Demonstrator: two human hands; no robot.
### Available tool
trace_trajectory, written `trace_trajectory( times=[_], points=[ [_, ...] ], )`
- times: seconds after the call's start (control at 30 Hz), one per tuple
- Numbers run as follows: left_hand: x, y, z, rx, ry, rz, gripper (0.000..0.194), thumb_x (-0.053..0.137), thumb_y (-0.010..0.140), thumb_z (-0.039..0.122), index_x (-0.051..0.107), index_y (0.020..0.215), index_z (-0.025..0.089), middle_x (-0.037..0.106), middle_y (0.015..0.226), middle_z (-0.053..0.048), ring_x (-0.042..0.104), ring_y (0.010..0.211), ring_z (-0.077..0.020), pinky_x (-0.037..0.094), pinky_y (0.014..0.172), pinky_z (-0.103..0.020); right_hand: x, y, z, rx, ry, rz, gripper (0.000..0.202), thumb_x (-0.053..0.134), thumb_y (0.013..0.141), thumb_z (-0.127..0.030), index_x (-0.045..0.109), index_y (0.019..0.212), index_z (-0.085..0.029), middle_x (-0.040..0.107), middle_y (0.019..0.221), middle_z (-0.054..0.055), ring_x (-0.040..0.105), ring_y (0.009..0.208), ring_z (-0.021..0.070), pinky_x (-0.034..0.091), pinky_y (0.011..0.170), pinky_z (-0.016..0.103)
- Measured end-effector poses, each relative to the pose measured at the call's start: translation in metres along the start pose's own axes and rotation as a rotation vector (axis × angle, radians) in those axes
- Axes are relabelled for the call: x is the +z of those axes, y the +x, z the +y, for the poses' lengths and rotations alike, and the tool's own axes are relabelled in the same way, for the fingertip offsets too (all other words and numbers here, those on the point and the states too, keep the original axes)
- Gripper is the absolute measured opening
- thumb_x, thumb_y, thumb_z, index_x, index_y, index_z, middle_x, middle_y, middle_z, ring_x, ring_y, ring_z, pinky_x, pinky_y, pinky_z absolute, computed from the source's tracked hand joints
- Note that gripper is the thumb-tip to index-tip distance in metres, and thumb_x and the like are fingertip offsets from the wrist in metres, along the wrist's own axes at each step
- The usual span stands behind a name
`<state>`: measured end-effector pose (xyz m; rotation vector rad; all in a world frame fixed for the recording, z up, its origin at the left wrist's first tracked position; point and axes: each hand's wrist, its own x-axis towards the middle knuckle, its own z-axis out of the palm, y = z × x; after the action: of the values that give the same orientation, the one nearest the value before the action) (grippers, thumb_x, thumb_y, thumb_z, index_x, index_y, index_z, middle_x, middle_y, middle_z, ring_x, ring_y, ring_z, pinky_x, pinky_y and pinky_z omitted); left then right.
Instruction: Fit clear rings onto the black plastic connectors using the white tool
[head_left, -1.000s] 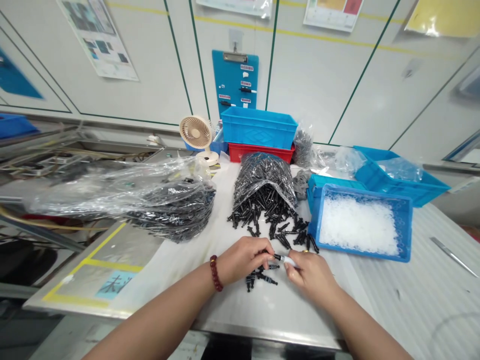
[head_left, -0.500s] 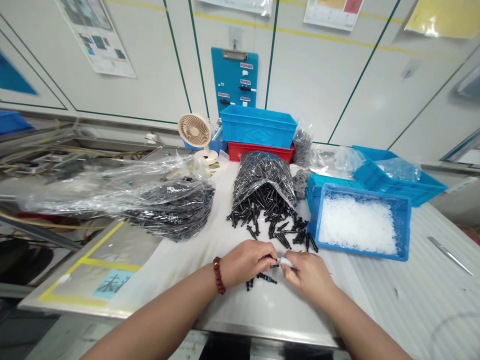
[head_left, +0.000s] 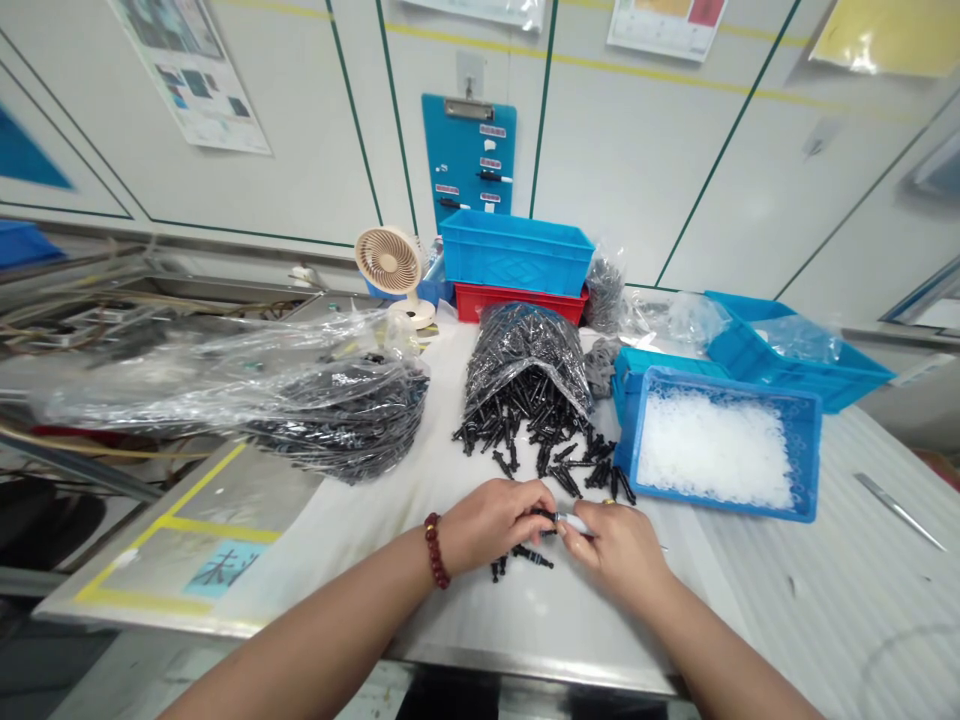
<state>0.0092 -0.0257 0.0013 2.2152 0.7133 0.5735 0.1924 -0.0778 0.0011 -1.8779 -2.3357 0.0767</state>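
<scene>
My left hand [head_left: 495, 522] is closed, pinching a small black ribbed plastic part [head_left: 546, 514] over the table. Facing it, my right hand [head_left: 621, 552] grips a white pen-like tool [head_left: 576, 523] whose end meets the black part; most of the tool is hidden by the fingers. Under and in front of my left hand lie a few more black parts [head_left: 534, 557]. Beyond both hands, a clear plastic bag [head_left: 529, 345] spills many black parts [head_left: 566, 480] onto the table.
At the right stands a blue bin [head_left: 806, 450] full of small white rings [head_left: 712, 445]. Tweezers [head_left: 900, 512] lie farther right. A second bag of black parts [head_left: 345, 415] is at the left. Behind are a fan [head_left: 390, 262], a blue crate [head_left: 517, 255] and a red crate [head_left: 480, 302].
More of the black part shows between my hands, and the right-hand fingers have shifted slightly along the white tool. Everything else stays in place.
</scene>
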Motion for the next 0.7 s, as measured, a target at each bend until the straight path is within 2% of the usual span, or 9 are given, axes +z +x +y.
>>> trace_trajectory(
  times=[0.13,0.27,0.4,0.7],
  points=[
    [0.000,0.001,-0.005,0.091,0.040,0.015,0.013,0.052,0.087,0.022,0.059,0.096,0.017,0.067,0.067,0.002,0.062,0.058,-0.0092,0.046,0.065,-0.018,-0.001,0.000,-0.001,0.004,0.031,-0.022,0.024,0.046,0.081,-0.033,0.059,0.067,-0.020,0.061,0.058,0.001,0.052,0.055,0.0137,0.018,0.050,0.025],
    [0.001,0.003,-0.010,0.184,0.145,0.074,0.019,0.046,0.090,0.024,0.062,0.097,0.017,0.066,0.064,0.001,0.062,0.067,-0.0121,0.045,0.072,-0.021,-0.003,0.000,-0.001,-0.016,0.092,-0.026,0.015,0.045,0.080,-0.024,0.057,0.071,-0.019,0.061,0.062,0.001,0.052,0.058,0.0133,0.021,0.052,0.024],
    [0.002,0.003,-0.011,0.205,0.153,0.095,0.020,0.045,0.090,0.024,0.063,0.097,0.016,0.066,0.064,0.000,0.061,0.067,-0.0119,0.045,0.070,-0.020,-0.002,0.000,0.001,-0.040,0.096,-0.021,0.015,0.044,0.080,-0.025,0.057,0.074,-0.019,0.060,0.061,0.000,0.051,0.057,0.0135,0.021,0.052,0.024],
    [-0.001,0.000,-0.008,0.202,0.135,0.113,0.019,0.045,0.090,0.023,0.062,0.094,0.016,0.065,0.064,0.000,0.060,0.067,-0.0120,0.046,0.070,-0.020,0.003,0.000,0.004,-0.039,0.036,0.023,0.018,0.044,0.078,-0.026,0.054,0.065,-0.020,0.060,0.058,0.000,0.053,0.054,0.0137,0.019,0.051,0.025]
  ],
)
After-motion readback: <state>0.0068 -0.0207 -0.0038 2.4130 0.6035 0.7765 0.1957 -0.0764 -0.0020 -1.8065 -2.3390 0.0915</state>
